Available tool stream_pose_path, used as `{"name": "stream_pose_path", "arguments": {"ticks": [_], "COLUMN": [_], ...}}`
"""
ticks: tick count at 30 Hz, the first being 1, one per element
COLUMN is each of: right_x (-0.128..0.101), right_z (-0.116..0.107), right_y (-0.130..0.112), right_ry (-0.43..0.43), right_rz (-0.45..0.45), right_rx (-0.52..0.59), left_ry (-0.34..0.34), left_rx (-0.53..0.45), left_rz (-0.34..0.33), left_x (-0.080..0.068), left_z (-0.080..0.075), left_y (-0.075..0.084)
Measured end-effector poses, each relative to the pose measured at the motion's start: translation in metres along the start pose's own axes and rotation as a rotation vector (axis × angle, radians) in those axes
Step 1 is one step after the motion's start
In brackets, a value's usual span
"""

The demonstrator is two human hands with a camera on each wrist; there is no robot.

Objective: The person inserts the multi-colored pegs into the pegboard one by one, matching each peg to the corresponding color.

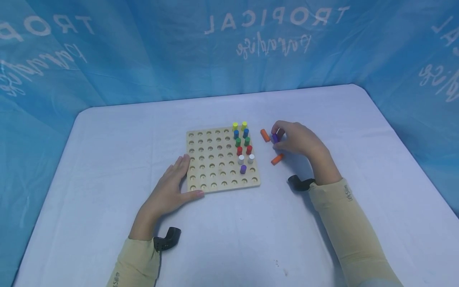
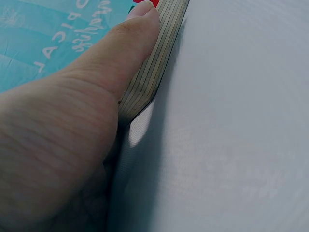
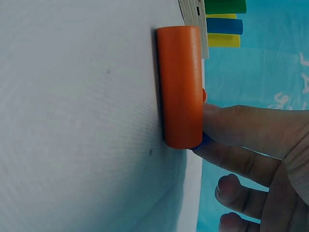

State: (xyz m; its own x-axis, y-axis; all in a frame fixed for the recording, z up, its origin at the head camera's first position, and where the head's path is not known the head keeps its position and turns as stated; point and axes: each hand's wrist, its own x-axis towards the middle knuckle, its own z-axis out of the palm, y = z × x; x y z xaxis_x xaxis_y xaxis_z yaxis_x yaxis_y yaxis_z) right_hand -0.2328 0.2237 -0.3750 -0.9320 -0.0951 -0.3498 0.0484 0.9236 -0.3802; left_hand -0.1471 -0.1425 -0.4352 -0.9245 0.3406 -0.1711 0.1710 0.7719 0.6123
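Observation:
A square wooden pegboard [image 1: 215, 167] lies on the white table. Pegs stand in pairs in its right columns: yellow [image 1: 235, 126], blue [image 1: 245, 132], green [image 1: 238, 142], red [image 1: 249, 150] and white [image 1: 241, 159], with a single purple peg [image 1: 243, 169] below. My right hand [image 1: 277, 135] pinches a purple peg [image 1: 275, 138] just right of the board. Two orange pegs [image 1: 265, 135] [image 1: 277, 159] lie on the table beside that hand; one of them [image 3: 181, 87] fills the right wrist view. My left hand [image 1: 181, 179] rests flat at the board's near-left corner, with the thumb [image 2: 137, 34] along the board's edge [image 2: 154, 67].
A blue printed cloth [image 1: 229, 48] walls in the table on three sides. Bare white tabletop [image 1: 107, 151] stretches left of, right of and in front of the board. A black camera mount sits on each wrist [image 1: 168, 238] [image 1: 299, 183].

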Motion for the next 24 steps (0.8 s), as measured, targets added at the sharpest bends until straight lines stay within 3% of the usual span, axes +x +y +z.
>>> {"name": "stream_pose_path", "arguments": {"ticks": [18, 24], "right_x": [-0.0047, -0.0098], "right_z": [-0.0039, -0.0057], "right_y": [-0.0036, -0.0078], "right_ry": [0.035, 0.068], "right_rz": [-0.056, -0.120], "right_rx": [-0.003, 0.007], "left_ry": [0.008, -0.001], "left_rx": [0.001, -0.010], "left_rz": [-0.007, -0.017], "left_x": [-0.0004, -0.0002], "left_z": [0.0010, 0.0001], "left_y": [-0.0016, -0.0004]}}
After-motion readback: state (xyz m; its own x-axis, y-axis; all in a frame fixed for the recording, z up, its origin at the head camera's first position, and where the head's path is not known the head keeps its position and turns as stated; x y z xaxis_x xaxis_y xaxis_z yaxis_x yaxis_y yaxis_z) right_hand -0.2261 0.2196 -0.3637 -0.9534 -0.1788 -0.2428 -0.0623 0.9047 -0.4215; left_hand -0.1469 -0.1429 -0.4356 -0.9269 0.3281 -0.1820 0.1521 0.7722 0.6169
